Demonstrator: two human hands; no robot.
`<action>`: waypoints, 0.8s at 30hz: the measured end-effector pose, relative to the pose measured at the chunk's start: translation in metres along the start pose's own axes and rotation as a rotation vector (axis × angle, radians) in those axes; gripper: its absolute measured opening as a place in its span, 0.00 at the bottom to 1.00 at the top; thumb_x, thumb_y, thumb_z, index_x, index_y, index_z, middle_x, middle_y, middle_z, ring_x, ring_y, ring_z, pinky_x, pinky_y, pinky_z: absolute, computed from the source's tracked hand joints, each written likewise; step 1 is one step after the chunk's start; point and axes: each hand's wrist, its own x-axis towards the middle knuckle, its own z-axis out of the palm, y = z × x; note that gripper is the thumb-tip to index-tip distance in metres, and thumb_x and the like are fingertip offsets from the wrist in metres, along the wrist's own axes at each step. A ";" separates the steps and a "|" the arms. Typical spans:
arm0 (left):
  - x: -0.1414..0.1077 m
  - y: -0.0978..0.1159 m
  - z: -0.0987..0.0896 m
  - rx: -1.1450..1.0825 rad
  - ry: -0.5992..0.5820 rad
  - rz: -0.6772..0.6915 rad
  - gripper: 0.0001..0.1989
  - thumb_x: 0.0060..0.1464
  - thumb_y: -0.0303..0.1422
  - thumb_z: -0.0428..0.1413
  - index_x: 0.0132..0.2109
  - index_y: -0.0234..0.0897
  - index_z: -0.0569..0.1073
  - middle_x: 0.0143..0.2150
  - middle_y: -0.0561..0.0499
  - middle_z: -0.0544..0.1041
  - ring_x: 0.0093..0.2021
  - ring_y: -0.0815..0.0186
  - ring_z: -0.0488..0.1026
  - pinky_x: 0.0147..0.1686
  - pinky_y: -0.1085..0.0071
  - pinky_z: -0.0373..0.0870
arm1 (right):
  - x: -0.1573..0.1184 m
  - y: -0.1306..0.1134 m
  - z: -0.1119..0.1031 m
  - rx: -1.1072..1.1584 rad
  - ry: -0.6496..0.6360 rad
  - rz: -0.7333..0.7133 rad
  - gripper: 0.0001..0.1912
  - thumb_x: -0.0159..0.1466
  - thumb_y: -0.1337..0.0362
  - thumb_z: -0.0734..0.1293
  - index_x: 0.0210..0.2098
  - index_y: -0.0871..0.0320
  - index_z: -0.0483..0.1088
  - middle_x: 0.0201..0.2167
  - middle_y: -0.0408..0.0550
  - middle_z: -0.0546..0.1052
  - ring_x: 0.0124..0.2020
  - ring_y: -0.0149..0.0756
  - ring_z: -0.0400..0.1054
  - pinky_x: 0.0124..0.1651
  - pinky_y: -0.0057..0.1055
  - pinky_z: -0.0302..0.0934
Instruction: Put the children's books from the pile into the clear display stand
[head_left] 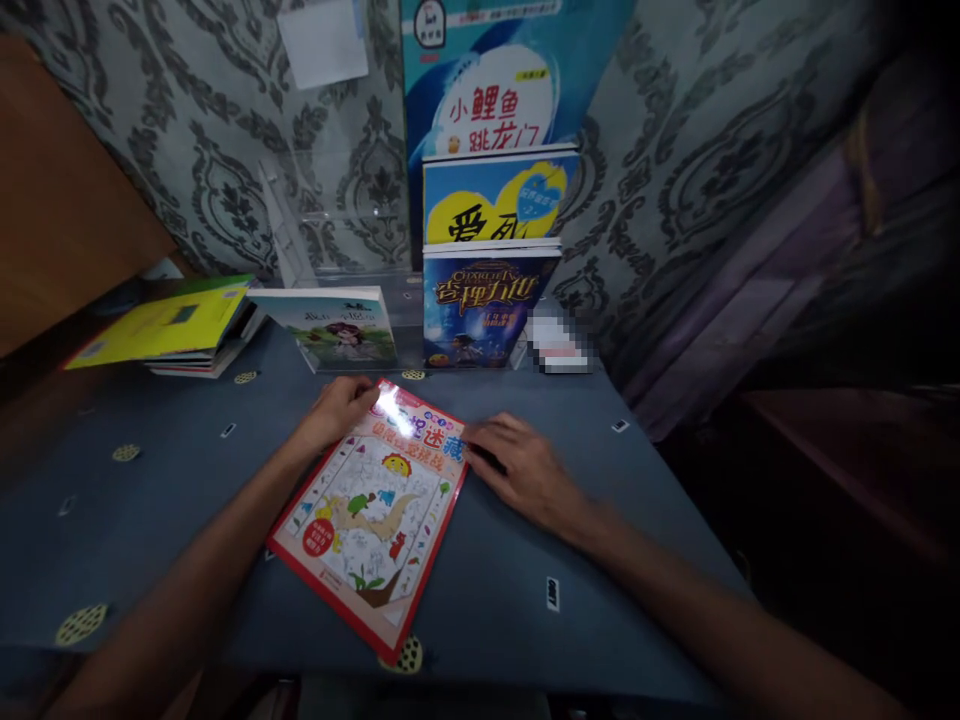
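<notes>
Flat and askew on the blue-grey patterned tabletop [615, 620] lies a thin, red-bordered paper picture book [382, 515], glare obscuring some title characters. The left hand [337, 412] touches its upper left corner, the right hand [529, 470] its upper right edge; I cannot tell whether either grips. Pixelation blurs a small whitish object [559, 343] behind.

Your red-edged book [379, 510] has a glossy paper cover, its upper part catching a white glare. You see a smooth, mostly matt covering on the bench [495, 560]. The book stand [409, 325] looks like clear, shiny plastic; the curtain [757, 230] beside the patterned wall [645, 160] is soft, folded cloth.
</notes>
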 end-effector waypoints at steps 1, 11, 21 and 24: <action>0.001 -0.001 0.002 -0.173 -0.032 -0.046 0.14 0.55 0.43 0.57 0.31 0.35 0.74 0.24 0.54 0.74 0.25 0.67 0.69 0.26 0.73 0.61 | 0.000 -0.001 0.000 -0.003 -0.004 0.002 0.12 0.72 0.62 0.62 0.46 0.60 0.76 0.41 0.56 0.82 0.43 0.46 0.73 0.47 0.45 0.70; 0.005 -0.001 0.019 -1.148 -0.197 -0.287 0.17 0.42 0.34 0.73 0.35 0.31 0.77 0.29 0.48 0.81 0.26 0.65 0.78 0.31 0.71 0.76 | -0.004 0.009 0.007 0.085 -0.026 0.126 0.23 0.72 0.54 0.62 0.62 0.57 0.68 0.60 0.60 0.73 0.60 0.50 0.69 0.60 0.52 0.67; -0.003 0.010 0.030 -1.374 -0.138 -0.305 0.21 0.35 0.36 0.76 0.35 0.32 0.79 0.27 0.50 0.82 0.25 0.66 0.78 0.30 0.72 0.76 | 0.000 0.011 0.021 0.808 0.263 0.694 0.45 0.57 0.42 0.74 0.67 0.51 0.58 0.64 0.61 0.68 0.58 0.51 0.71 0.53 0.48 0.72; -0.003 0.010 0.030 -1.399 -0.076 -0.321 0.21 0.34 0.36 0.76 0.34 0.32 0.79 0.28 0.49 0.82 0.26 0.65 0.78 0.31 0.72 0.76 | 0.007 0.006 0.016 1.050 0.295 0.813 0.49 0.50 0.43 0.79 0.64 0.53 0.61 0.57 0.60 0.74 0.53 0.49 0.75 0.49 0.43 0.74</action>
